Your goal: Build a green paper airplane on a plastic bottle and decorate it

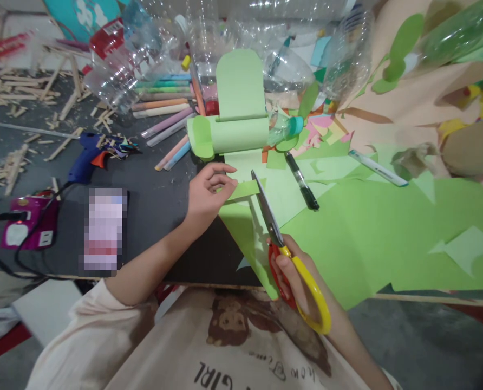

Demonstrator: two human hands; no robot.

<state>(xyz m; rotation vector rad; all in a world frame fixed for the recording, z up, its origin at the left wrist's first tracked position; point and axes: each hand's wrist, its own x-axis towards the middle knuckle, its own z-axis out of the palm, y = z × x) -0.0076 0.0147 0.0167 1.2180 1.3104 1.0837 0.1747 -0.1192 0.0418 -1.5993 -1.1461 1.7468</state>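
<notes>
My left hand (206, 192) pinches the edge of a light green paper strip (243, 189) near the middle of the table. My right hand (296, 273) grips scissors (271, 219) with red and yellow handles, blades pointing up toward that strip. The strip belongs to a large green paper sheet (363, 238) spread across the table's right half. Just beyond stands a green paper-covered bottle craft (235, 132) with an upright rounded flap.
A black marker (302, 181) and a white pen (377, 168) lie on the green paper. A blue glue gun (83, 157), coloured pens (164, 116), empty plastic bottles (123, 70) and wooden sticks (14, 92) crowd the left and back. A purple power strip (30, 222) sits left.
</notes>
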